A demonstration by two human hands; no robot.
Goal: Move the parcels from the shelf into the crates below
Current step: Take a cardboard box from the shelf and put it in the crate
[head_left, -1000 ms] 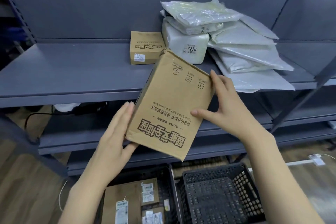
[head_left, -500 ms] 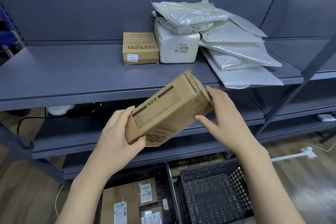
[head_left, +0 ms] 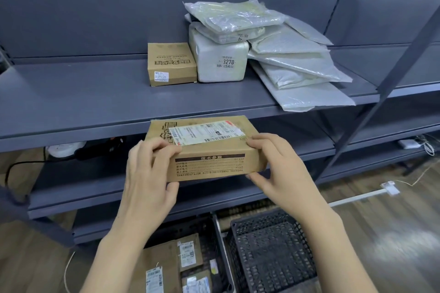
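I hold a flat brown cardboard parcel (head_left: 209, 164) level in front of the shelf edge, its white shipping label facing up. My left hand (head_left: 148, 171) grips its left end, fingers over the top and thumb underneath. My right hand (head_left: 277, 169) grips its right end the same way. On the grey shelf (head_left: 71, 93) stand a small brown box (head_left: 171, 64), a white wrapped block marked 3270 (head_left: 220, 62) and a heap of white plastic mailers (head_left: 292, 64). Below, the left black crate (head_left: 217, 245) holds brown labelled parcels (head_left: 166, 266); the right black crate (head_left: 273, 252) looks empty.
A slanted grey upright (head_left: 385, 88) crosses at the right. Lower shelves carry a black cable and a white object (head_left: 66, 148). A white power strip (head_left: 390, 188) with its cord lies on the wooden floor at right.
The parcel turned from upright and tilted to lying flat with its label up. Both hands shifted from its sides to grip its two ends, and the view moved left and down.
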